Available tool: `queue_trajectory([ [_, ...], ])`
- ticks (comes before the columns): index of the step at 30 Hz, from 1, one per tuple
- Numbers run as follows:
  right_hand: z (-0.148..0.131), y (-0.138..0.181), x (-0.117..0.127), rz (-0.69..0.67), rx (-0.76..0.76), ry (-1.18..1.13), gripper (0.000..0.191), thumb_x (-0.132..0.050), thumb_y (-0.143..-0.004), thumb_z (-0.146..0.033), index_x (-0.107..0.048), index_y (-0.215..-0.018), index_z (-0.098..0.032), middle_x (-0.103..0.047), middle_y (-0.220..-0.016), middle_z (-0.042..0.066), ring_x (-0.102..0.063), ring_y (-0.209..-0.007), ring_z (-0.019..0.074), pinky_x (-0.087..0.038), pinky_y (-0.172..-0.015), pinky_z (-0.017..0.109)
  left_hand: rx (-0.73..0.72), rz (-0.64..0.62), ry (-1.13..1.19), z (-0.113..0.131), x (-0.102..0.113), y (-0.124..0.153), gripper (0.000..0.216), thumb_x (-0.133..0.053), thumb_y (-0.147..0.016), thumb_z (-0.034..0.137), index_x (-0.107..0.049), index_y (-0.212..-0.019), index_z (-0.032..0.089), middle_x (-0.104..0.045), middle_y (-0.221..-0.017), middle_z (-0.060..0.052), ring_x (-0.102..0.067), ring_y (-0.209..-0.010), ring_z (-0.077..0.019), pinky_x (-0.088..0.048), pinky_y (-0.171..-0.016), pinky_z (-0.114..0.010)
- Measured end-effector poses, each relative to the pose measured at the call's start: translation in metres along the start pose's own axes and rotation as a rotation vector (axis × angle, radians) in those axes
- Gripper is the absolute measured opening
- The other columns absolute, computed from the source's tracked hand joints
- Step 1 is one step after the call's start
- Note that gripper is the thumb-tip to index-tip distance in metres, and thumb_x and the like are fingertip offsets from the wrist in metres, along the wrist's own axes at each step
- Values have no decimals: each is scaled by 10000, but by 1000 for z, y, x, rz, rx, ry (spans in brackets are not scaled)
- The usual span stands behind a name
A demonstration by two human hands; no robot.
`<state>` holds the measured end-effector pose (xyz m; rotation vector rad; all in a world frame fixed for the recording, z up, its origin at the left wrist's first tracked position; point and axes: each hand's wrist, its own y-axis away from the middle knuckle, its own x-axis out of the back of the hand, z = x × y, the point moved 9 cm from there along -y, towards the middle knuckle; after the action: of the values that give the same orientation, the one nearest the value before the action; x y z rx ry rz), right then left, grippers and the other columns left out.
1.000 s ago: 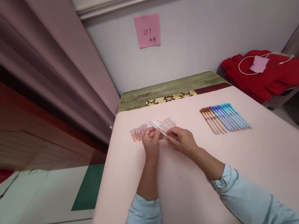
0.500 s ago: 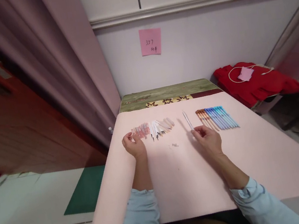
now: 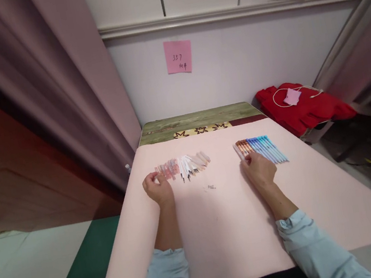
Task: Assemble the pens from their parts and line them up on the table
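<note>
My right hand (image 3: 258,168) rests on the pink table cover (image 3: 229,227), fingers pinched on a white pen (image 3: 237,151) that lies at the left end of a row of brown and blue pens (image 3: 262,149). My left hand (image 3: 157,188) is curled at the left end of a heap of clear pink pen parts (image 3: 167,169), touching them. Beside those lie several white refills and clear barrels (image 3: 191,163). A few tiny parts (image 3: 210,186) lie loose between my hands.
A pink sticky note (image 3: 178,56) hangs on the wall behind. A curtain (image 3: 64,83) falls at the left. A red cloth with a white cable (image 3: 303,106) sits to the right of the table. Green patterned tabletop (image 3: 197,121) shows at the far edge.
My hands have parted from the middle. The right hand carried a white pen to the right and laid it against the row of pens; the left hand moved to the pink parts.
</note>
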<state>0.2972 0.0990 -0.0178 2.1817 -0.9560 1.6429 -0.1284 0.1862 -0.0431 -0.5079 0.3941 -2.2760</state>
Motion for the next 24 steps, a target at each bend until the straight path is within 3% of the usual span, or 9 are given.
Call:
queue_trajectory([
  [6, 0, 2, -3, -20, 0, -15, 228, -567, -839, -367, -712, -921, -211, -698, -915, 77, -605, -728, 199, -346, -620, 287, 14, -21, 0, 0, -4, -3, 94, -584, -782, 204, -611, -869, 180, -566, -984, -69, -567, -933, -209, -457, -915, -390],
  [12, -1, 7, 19, 133, 19, -194, 266, -530, -848, -385, -719, -881, -201, -708, -874, 51, -581, -703, 181, -307, -596, 277, 44, -23, 6, -2, -5, -3, 92, -584, -776, 199, -609, -863, 181, -567, -1012, -70, -566, -915, -200, -457, -913, -388],
  [17, 49, 26, 40, 136, -122, -443, 317, -570, -796, -483, -737, -859, -220, -697, -737, 25, -597, -659, 187, -382, -621, 275, 65, -20, -1, -3, -3, -3, 101, -588, -772, 200, -623, -864, 178, -574, -1018, -70, -570, -896, -196, -461, -905, -383],
  [21, 102, 51, 51, 108, -182, -396, 368, -571, -770, -532, -749, -866, -224, -713, -754, 33, -619, -675, 210, -396, -611, 291, 78, -19, 11, -3, -4, -3, 81, -595, -766, 185, -618, -843, 179, -568, -993, -62, -571, -878, -189, -458, -909, -379],
  [24, 124, 65, 54, 79, -202, -347, 372, -560, -772, -540, -747, -847, -226, -708, -729, 35, -618, -661, 222, -395, -597, 302, 71, -16, 23, -3, -4, -2, 78, -593, -772, 189, -617, -846, 179, -568, -994, -60, -572, -874, -185, -460, -901, -372],
])
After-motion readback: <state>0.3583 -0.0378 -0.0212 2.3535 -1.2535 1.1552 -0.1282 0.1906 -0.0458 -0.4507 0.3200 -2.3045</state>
